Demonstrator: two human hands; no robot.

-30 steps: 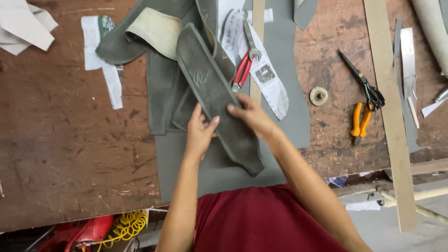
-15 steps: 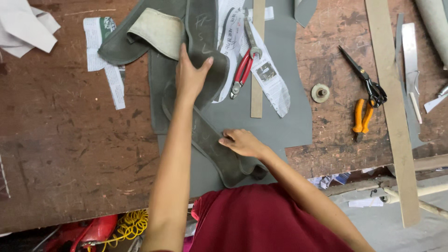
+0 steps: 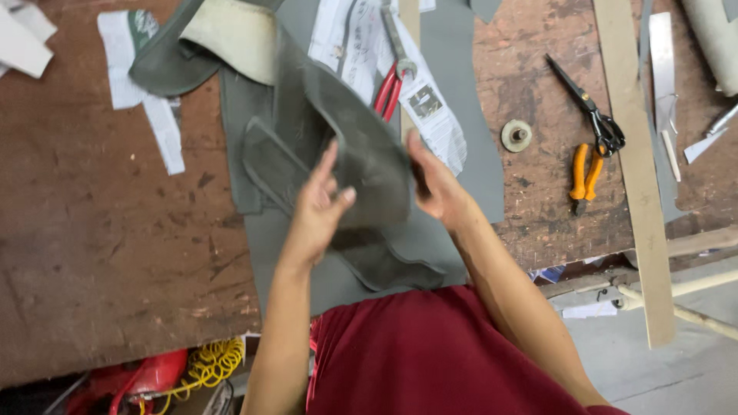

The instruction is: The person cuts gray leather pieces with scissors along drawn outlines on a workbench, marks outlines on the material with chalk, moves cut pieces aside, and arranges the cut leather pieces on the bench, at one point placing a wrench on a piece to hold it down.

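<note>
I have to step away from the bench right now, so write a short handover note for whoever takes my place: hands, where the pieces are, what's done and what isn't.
Left hand: grips the near edge of the grey cut piece, lifted off the bench.
Right hand: holds the same piece at its right edge.
Beneath: grey sheet spread on the wooden table, another cut piece lying near the front edge.
Tools untouched: red-handled pliers, black scissors, orange-handled pliers.
Done: pieces cut out.
Left: held piece not yet set down.

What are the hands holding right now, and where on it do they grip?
Both hands hold the long grey-green cut piece, lifted and bent over the grey sheet. The left hand grips its near left edge; the right hand grips its right edge.
</note>
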